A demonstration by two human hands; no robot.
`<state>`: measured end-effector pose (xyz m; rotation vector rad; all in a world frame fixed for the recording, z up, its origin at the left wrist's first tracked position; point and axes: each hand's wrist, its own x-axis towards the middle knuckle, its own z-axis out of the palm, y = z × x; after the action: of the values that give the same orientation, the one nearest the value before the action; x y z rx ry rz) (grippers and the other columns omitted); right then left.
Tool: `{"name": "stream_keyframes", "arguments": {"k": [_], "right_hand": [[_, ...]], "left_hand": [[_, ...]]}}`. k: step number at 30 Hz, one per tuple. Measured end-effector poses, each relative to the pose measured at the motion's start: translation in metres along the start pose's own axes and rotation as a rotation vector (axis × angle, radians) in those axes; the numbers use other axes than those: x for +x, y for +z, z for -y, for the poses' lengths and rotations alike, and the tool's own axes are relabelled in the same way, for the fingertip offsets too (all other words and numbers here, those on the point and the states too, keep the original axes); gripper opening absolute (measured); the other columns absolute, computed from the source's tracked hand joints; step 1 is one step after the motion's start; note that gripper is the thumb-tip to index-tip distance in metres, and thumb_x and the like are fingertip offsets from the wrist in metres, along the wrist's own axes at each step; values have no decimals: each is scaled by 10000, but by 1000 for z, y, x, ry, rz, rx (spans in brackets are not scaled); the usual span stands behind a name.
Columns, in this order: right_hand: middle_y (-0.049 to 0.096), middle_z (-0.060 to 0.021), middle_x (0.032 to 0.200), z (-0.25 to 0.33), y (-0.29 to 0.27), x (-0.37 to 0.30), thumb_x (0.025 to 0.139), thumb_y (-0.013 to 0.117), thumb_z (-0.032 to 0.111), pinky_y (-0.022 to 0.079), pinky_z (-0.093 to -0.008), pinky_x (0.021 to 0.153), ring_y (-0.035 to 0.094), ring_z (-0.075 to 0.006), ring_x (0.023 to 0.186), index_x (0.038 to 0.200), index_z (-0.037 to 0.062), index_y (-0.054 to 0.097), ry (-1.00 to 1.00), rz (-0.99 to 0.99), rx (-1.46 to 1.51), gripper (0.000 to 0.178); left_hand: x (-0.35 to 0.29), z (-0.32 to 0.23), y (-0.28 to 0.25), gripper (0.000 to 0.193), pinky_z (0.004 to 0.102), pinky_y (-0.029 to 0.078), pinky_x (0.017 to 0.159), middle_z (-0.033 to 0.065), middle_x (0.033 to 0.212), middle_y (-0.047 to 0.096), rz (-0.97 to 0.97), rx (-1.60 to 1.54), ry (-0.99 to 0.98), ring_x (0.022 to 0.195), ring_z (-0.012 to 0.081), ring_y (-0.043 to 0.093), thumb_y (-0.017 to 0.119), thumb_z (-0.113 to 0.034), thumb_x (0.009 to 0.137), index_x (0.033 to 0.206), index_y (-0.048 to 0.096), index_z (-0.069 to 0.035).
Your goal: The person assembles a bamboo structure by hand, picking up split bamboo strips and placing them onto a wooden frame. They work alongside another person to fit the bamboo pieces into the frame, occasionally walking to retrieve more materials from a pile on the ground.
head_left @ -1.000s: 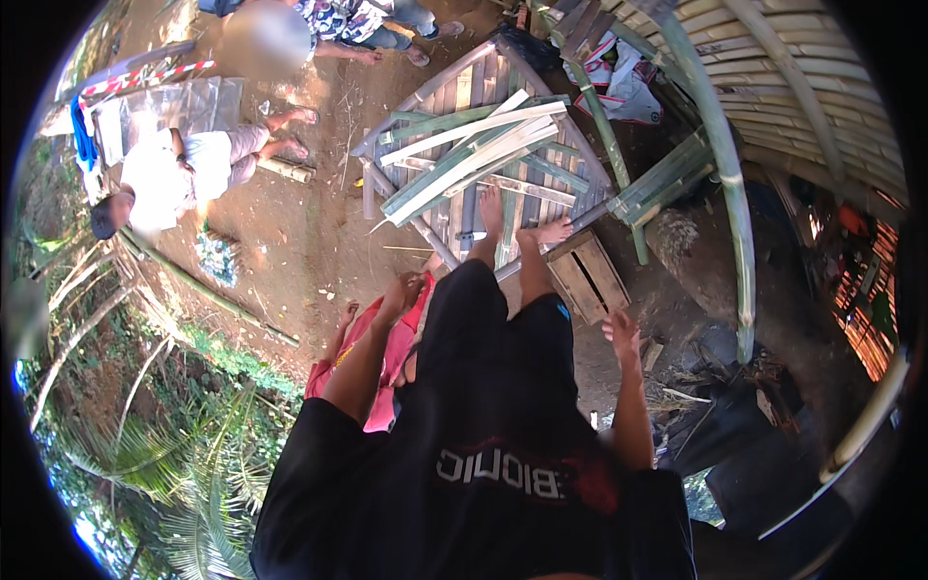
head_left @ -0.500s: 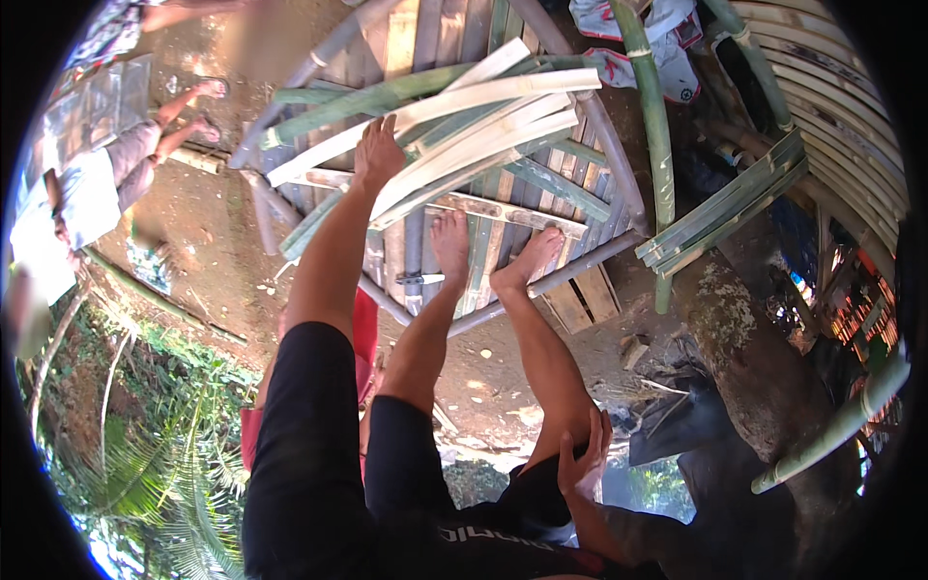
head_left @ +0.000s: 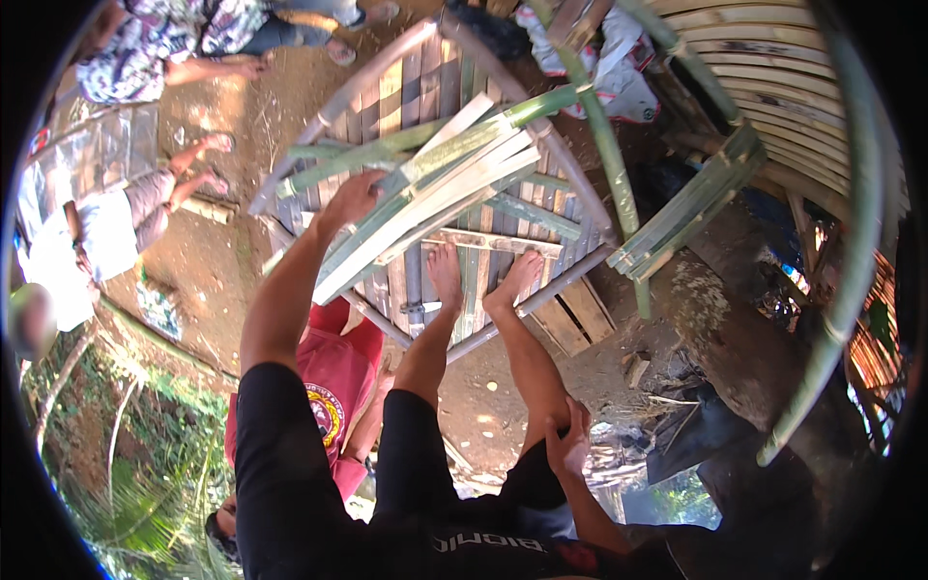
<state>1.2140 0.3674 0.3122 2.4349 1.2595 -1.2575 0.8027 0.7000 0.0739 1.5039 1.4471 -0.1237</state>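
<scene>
My left hand (head_left: 356,196) reaches forward with its fingers curled at the left edge of a green-faced split bamboo strip (head_left: 454,155). This strip lies slanted over several pale split strips (head_left: 464,198) on a slatted bamboo platform (head_left: 416,82). My bare feet rest on the platform, by a wooden crosspiece (head_left: 493,242). A knife-like tool (head_left: 419,307) lies left of my left foot; its details are too small to tell. My right hand (head_left: 570,440) lies on my right knee, fingers extended and holding no object.
A person in a red shirt (head_left: 333,372) is close at my left. Two more people, one in a white shirt (head_left: 111,227), one in a patterned shirt (head_left: 208,29), are farther left. Bundled green bamboo (head_left: 691,208), an upright pole (head_left: 604,135) and a log (head_left: 720,319) stand right.
A strip under my left hand that showed its pale face now appears green side up. The hand has shifted slightly left and nearer. The red-shirted person shows more; a patterned-shirted person shows more at upper left.
</scene>
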Motion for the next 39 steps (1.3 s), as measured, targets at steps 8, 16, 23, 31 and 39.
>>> {"name": "stream_keyframes", "arguments": {"k": [8, 16, 23, 31, 39], "right_hand": [[598, -192, 1155, -11, 23, -30, 805, 643, 307, 438, -433, 943, 538, -375, 1095, 1135, 59, 612, -50, 96, 155, 414], [633, -104, 1018, 32, -83, -16, 928, 461, 320, 469, -389, 879, 580, -206, 993, 995, 57, 626, -622, -5, 590, 318], [642, -58, 846, 131, -211, -48, 901, 560, 227, 462, -286, 742, 574, -141, 795, 1087, -26, 629, -416, -163, 598, 322], [662, -181, 1038, 200, -255, -111, 902, 563, 243, 476, -328, 852, 634, -231, 971, 1187, 45, 606, -539, -33, 610, 349], [574, -198, 1236, 168, -282, -168, 913, 555, 398, 446, -372, 956, 568, -301, 1117, 1248, 27, 550, -528, 84, 814, 500]], "left_hand": [[-196, -153, -118, 349, 293, 415, 944, 52, 1140, 616, 193, -596, -76, 1060, 137, 544, 540, -47, 908, 1254, 530, -1], [-362, -292, -214, 366, 298, 434, 917, 31, 1136, 609, 36, -685, 224, 1036, 122, 549, 532, -39, 915, 1279, 507, -2], [-392, -388, -282, 330, 283, 452, 876, 31, 1017, 648, -273, -640, 475, 945, 112, 568, 594, -53, 892, 1221, 567, -28], [-400, -457, -308, 297, 232, 459, 726, 20, 955, 647, -346, -925, 717, 826, 88, 588, 610, -77, 891, 1180, 561, -27], [-371, -547, -267, 542, 302, 476, 847, 113, 1165, 572, -294, -1138, 707, 1032, 174, 580, 643, -107, 881, 1346, 385, -3]]}}
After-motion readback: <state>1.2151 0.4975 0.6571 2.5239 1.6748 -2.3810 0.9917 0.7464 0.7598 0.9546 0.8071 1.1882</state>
